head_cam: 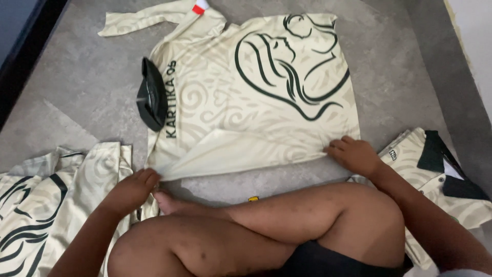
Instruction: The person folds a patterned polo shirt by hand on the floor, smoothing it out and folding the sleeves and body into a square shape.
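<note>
A cream patterned shirt (246, 92) with a dark line drawing lies spread flat on the grey floor (82, 87) in front of me. My left hand (132, 189) pinches its near left hem corner. My right hand (352, 154) holds the near right hem corner. The lower hem is partly folded upward between the hands. A dark collar (151, 95) sticks out at the shirt's left side, and one sleeve (141, 19) stretches toward the top left. My crossed bare legs (256, 225) sit just below the shirt.
More cream patterned shirts lie in a pile at the lower left (41, 205). A folded shirt with a dark collar (441, 169) rests at the right. A dark edge (20, 51) runs along the upper left, and a pale wall (476, 41) stands at the right.
</note>
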